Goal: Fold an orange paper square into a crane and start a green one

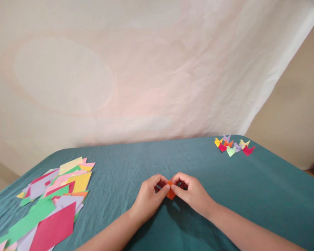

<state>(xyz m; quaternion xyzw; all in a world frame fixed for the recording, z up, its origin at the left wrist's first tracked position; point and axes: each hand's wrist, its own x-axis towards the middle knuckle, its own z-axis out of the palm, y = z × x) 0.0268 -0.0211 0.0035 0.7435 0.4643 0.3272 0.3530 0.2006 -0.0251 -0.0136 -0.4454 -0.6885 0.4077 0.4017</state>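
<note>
My left hand (149,197) and my right hand (192,193) meet at the middle of the teal tablecloth (264,195). Both pinch a small orange folded paper (170,193) between thumb and fingertips. The paper rests just above or on the cloth; most of it is hidden by my fingers. Both hands are closed on it.
A loose pile of coloured paper squares (54,198) lies at the left, with a large red sheet nearest me. Several small folded paper figures (234,145) sit at the far right corner. A cream sheet (146,69) hangs behind the table.
</note>
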